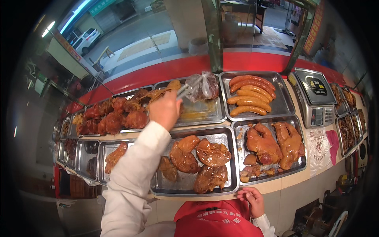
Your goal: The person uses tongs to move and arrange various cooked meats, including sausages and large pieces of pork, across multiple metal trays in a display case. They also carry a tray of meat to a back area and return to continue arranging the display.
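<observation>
My left hand (pixel 165 110) reaches over the back trays, with its fingers around the near end of what look like metal tongs (pixel 187 89). The far end of the tongs rests against a clear plastic bag (pixel 204 87) with dark meat inside. A piece of cooked meat (pixel 158 94) shows just beyond my fingers. The palm side of this hand is hidden. Near the counter's front edge is my right hand (pixel 253 201), its fingers loosely bent and nothing in them. Glazed meat pieces (pixel 183 157) lie in the metal tray (pixel 195 192) between my hands.
Sausages (pixel 251 102) fill part of a back tray. Large meat cuts (pixel 263 143) lie in the front right tray. A weighing scale (pixel 318 100) and plastic bags (pixel 319 151) are on the right. Reddish meats (pixel 114 120) are heaped at left, and glass panes (pixel 133 35) rise behind.
</observation>
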A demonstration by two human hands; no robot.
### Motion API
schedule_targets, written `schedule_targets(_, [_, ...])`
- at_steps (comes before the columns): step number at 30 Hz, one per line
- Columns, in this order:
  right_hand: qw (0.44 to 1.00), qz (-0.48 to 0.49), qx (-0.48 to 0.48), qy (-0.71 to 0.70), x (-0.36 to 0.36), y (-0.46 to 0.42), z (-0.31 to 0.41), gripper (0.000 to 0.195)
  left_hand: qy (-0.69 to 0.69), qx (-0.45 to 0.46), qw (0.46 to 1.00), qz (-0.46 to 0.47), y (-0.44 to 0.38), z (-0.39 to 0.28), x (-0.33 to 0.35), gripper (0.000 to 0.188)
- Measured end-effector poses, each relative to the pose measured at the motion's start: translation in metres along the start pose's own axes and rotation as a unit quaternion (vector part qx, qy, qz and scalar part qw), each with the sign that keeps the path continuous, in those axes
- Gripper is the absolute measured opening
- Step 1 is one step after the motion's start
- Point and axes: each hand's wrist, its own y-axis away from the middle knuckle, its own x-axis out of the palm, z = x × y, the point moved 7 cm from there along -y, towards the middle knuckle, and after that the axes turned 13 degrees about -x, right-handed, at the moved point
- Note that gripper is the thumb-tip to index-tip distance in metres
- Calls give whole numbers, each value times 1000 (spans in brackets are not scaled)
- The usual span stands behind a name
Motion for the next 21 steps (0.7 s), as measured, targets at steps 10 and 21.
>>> schedule_targets(10, [1000, 20, 20, -14, -6, 3, -6, 27, -25, 102, 988, 110, 141, -10, 9, 33])
schedule_targets(21, [1000, 23, 4, -17, -14, 1, 0, 26, -40, 28, 975, 218, 116, -11, -34, 36])
